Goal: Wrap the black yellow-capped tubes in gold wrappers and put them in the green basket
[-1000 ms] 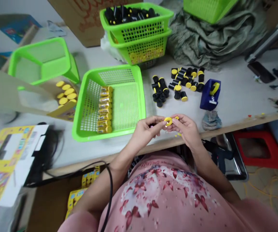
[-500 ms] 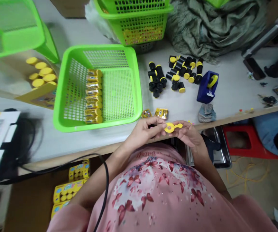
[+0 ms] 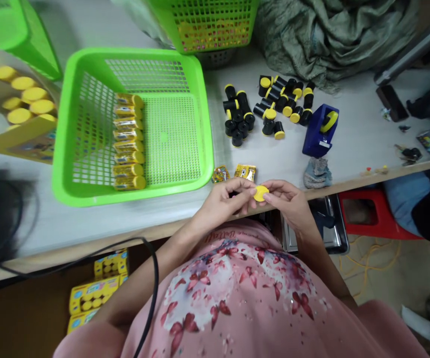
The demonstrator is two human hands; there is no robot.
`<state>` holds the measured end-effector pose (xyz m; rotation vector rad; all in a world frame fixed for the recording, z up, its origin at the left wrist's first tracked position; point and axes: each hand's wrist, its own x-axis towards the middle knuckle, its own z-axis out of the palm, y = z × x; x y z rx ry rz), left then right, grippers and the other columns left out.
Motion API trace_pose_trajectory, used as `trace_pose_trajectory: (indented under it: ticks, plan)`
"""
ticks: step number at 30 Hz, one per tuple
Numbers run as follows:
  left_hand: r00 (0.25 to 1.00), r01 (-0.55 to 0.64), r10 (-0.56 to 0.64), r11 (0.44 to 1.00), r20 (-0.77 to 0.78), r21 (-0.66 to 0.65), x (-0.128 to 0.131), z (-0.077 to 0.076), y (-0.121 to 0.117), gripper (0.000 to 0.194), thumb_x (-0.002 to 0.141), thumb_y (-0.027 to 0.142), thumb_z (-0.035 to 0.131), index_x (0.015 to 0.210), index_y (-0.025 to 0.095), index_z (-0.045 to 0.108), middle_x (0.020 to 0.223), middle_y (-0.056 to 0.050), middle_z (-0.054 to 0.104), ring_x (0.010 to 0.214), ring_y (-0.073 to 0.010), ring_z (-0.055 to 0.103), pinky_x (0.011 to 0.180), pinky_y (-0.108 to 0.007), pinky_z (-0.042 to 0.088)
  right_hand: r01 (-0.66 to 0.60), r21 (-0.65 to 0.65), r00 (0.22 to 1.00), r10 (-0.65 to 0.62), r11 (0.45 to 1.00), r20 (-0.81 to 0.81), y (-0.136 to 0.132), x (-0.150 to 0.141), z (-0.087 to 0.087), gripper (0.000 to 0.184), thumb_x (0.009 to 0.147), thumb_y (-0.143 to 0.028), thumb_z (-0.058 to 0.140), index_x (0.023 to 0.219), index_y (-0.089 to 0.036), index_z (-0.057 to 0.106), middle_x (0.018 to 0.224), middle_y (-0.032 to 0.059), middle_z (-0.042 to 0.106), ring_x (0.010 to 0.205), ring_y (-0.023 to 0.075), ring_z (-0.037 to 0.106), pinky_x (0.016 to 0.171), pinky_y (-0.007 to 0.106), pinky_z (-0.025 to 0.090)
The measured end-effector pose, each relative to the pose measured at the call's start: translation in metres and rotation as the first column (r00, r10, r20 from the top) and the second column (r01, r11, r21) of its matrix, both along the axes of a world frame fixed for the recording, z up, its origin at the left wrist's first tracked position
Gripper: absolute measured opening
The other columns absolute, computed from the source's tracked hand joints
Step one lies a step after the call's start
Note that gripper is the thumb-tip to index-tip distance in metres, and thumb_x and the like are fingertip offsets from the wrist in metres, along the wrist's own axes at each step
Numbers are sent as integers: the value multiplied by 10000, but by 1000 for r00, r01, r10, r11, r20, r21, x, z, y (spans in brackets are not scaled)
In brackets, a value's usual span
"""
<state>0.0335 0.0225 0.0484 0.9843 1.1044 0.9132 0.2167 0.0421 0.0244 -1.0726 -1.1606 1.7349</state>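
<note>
A yellow round cap (image 3: pixel 261 193) is pinched between both hands above the table's front edge. My left hand (image 3: pixel 233 197) grips its left side with thumb and fingers. From the right, my right hand (image 3: pixel 288 203) presses its thumb on the cap, fingers curled behind. Whatever lies under the cap is hidden. Just beyond my hands are a shiny yellow packet (image 3: pixel 245 172) and another small printed packet (image 3: pixel 221 174). Several black canisters with yellow caps (image 3: pixel 240 114) stand and lie farther back, with a second cluster (image 3: pixel 282 102) to their right.
A green basket (image 3: pixel 207 119) at left holds a row of yellow wrapped tubes (image 3: pixel 129 141). Behind it stands another green basket (image 3: pixel 215 30). On the right are a blue tape dispenser (image 3: pixel 317 134), a crumpled cloth (image 3: pixel 317 174) and a red stool (image 3: pixel 379 223). A black cable (image 3: pixel 153 278) crosses my left arm.
The yellow piece showed a ring and a narrow tab before; now a solid round face shows. My right hand has turned and brought its thumb onto it. The view has shifted slightly.
</note>
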Motion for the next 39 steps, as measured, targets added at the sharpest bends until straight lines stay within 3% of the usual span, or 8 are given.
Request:
trace_pose_trajectory:
  ticks: [9, 15, 19, 23, 30, 33, 35, 39]
  plan:
    - [985, -36, 71, 975, -155, 220, 2, -11, -5, 175, 786, 338, 684, 860, 180, 682, 689, 7, 660, 631, -122, 581, 630, -239, 465, 72, 61, 996, -75, 996, 41, -5, -16, 0, 215, 675, -291, 807, 808, -235, 647, 769, -37, 670, 706, 110, 626, 704, 249, 545]
    - [960, -121, 184, 952, -211, 282, 4, -18, -4, 196, 770, 358, 689, 832, 173, 691, 700, 7, 657, 659, -127, 574, 647, -244, 459, 32, 323, 978, -97, 946, 187, -6, -13, -8, 154, 812, -322, 704, 922, -225, 659, 873, -5, 687, 785, 131, 665, 746, 277, 579]
    - [993, -89, 95, 993, -71, 78, 3, -15, 1, 262, 750, 404, 721, 831, 161, 668, 611, 38, 594, 505, -82, 490, 518, -215, 406, -241, 710, 875, -168, 662, 453, 0, 4, -2, 279, 875, -221, 666, 1147, -281, 673, 1095, 47, 663, 1030, 187, 650, 912, 350, 565]
    - [997, -61, 61, 998, 43, 11, 2, -16, 5, 359, 752, 513, 720, 799, 167, 636, 580, 45, 563, 483, -77, 485, 494, -207, 387, -377, 818, 815, -264, 434, 515, 3, 8, 1, 359, 901, -169, 624, 1248, -262, 613, 1031, 70, 668, 958, 194, 664, 858, 345, 589]
    - [980, -73, 69, 997, 185, 12, 4, -24, 4, 853, 851, 799, 259, 1402, 174, 443, 688, -18, 657, 579, -172, 589, 608, -305, 463, -219, 747, 846, -260, 627, 466, -10, -12, 4, 309, 865, -180, 631, 1170, -217, 603, 1081, 88, 645, 939, 192, 655, 828, 358, 601]
    - [994, -66, 57, 993, 88, 102, 5, -29, 1, 820, 874, 773, 261, 1473, 228, 392, 1002, -70, 722, 998, -260, 653, 899, -390, 483, -304, 736, 839, -197, 605, 508, -12, -19, 6, 332, 880, -183, 609, 1210, -218, 600, 1131, 95, 647, 1032, 205, 648, 917, 382, 575]
    - [998, -53, 49, 985, 25, 164, 5, -31, 1, 762, 897, 744, 262, 1471, 263, 404, 1371, -66, 597, 1329, -277, 477, 1110, -413, 353, -349, 730, 830, -169, 588, 532, -11, -20, 5, 352, 899, -186, 589, 1249, -226, 597, 1131, 95, 652, 1070, 211, 641, 945, 394, 562]
    - [999, -42, 42, 989, 2, 143, 7, -30, 3, 716, 928, 702, 232, 1455, 260, 431, 1596, -18, 346, 1497, -252, 230, 1218, -415, 174, -432, 756, 802, -174, 492, 571, -11, -18, 2, 384, 926, -209, 579, 1310, -210, 573, 1136, 115, 648, 1082, 232, 630, 937, 419, 554]
